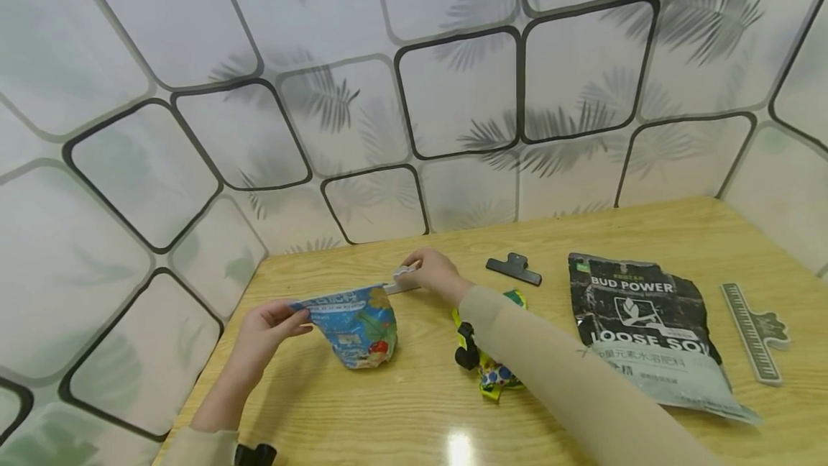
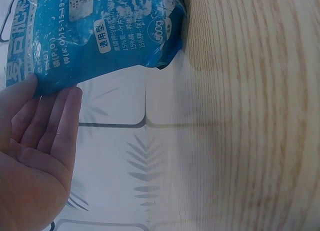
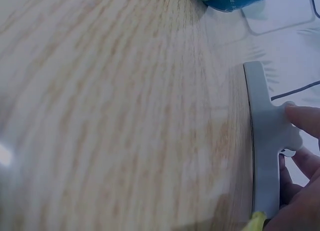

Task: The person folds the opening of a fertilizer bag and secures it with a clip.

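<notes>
A blue printed bag (image 1: 352, 326) of fertilizer stands on the wooden table, narrowing toward its base. My left hand (image 1: 264, 340) pinches its upper left corner between thumb and fingers; the left wrist view shows the thumb in front of the bag (image 2: 110, 38) and the fingers behind. Just beyond the bag's upper right corner, my right hand (image 1: 436, 275) grips a pale grey bag clip (image 1: 392, 288) by its handle. In the right wrist view the long clip (image 3: 265, 136) looks closed, with thumb and fingers on either side of its handle.
A black clip (image 1: 515, 267) lies near the back of the table. Under my right forearm is a yellow-green packet (image 1: 497, 377), partly hidden. Farther right lie a black-and-silver bag (image 1: 637, 308) and another pale, ruler-marked clip (image 1: 750, 333). A patterned curtain (image 1: 453, 92) rises behind the table.
</notes>
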`<control>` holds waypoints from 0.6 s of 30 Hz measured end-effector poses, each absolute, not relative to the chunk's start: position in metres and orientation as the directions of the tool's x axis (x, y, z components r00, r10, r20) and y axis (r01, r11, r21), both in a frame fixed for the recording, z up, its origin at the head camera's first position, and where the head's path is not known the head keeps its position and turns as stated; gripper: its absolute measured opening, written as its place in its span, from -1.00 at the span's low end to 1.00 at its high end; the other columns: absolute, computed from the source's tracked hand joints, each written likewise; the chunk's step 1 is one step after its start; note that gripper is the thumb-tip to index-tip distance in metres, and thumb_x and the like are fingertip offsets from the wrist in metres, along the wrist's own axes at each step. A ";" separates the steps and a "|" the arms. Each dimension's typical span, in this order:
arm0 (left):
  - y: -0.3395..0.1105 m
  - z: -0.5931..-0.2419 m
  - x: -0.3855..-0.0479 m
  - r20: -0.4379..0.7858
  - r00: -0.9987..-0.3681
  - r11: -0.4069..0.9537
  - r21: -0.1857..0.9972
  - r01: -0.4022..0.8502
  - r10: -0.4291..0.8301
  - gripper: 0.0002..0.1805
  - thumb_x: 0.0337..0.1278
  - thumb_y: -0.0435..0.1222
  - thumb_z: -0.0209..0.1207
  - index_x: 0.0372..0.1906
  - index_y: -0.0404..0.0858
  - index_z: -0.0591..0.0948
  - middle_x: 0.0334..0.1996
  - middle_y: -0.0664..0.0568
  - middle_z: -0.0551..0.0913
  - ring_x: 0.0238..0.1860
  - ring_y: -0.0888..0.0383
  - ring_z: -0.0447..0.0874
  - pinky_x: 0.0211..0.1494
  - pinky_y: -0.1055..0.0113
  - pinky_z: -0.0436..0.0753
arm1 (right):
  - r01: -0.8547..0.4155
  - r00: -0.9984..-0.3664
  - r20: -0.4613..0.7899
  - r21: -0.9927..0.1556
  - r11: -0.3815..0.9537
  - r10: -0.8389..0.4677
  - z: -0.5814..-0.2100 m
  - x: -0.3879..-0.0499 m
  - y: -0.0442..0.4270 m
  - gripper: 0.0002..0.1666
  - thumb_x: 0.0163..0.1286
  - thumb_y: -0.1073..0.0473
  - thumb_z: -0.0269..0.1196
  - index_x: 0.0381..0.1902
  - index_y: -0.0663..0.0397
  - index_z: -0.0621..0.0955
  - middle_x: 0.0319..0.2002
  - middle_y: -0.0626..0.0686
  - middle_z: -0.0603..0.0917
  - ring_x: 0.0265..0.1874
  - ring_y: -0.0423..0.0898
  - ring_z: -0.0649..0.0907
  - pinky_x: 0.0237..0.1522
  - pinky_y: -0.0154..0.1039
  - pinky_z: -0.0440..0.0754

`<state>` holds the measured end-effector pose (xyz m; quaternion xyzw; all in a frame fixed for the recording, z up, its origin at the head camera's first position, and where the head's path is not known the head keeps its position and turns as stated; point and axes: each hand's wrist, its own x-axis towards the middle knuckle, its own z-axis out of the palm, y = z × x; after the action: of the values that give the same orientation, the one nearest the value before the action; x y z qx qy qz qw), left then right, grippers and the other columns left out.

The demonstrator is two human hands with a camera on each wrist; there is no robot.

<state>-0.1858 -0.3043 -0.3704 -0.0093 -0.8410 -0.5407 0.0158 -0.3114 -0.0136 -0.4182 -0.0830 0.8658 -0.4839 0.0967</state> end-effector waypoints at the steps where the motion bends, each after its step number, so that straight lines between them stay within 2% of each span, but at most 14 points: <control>1: -0.304 -0.370 -0.186 0.036 -0.999 0.412 0.911 0.032 -0.002 -0.84 0.52 -0.47 0.19 -0.10 -0.54 0.71 -0.36 0.23 0.78 -0.20 0.22 0.87 0.11 0.12 0.87 | -0.053 -0.965 -0.090 -0.851 0.522 -0.245 -0.418 -0.311 -0.014 -0.61 0.41 -0.02 0.48 0.13 -0.06 0.76 0.17 0.13 0.70 0.05 0.10 0.67 0.07 0.02 0.72; 14: -0.304 -0.371 -0.186 0.039 -0.999 0.408 0.912 0.041 0.013 -0.82 0.53 -0.47 0.18 -0.06 -0.57 0.69 -0.36 0.29 0.78 -0.19 0.23 0.87 0.11 0.12 0.87 | -0.076 -0.959 -0.088 -0.835 0.545 -0.269 -0.418 -0.313 -0.017 -0.61 0.41 0.03 0.48 0.11 0.07 0.77 0.18 0.13 0.73 0.11 0.09 0.69 0.14 0.00 0.74; 18: -0.304 -0.370 -0.186 0.039 -0.999 0.415 0.909 0.043 0.018 -0.81 0.54 -0.47 0.17 -0.05 -0.58 0.69 -0.35 0.26 0.77 -0.18 0.23 0.86 0.12 0.11 0.87 | -0.076 -0.959 -0.092 -0.830 0.553 -0.270 -0.417 -0.313 -0.017 -0.62 0.42 0.04 0.48 0.08 0.11 0.78 0.11 0.12 0.76 0.03 0.06 0.71 0.08 -0.05 0.76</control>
<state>-0.1857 -0.3044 -0.3699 -0.0179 -0.8411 -0.5405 0.0116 -0.3131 -0.0166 -0.4172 -0.0987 0.8748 -0.4626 0.1049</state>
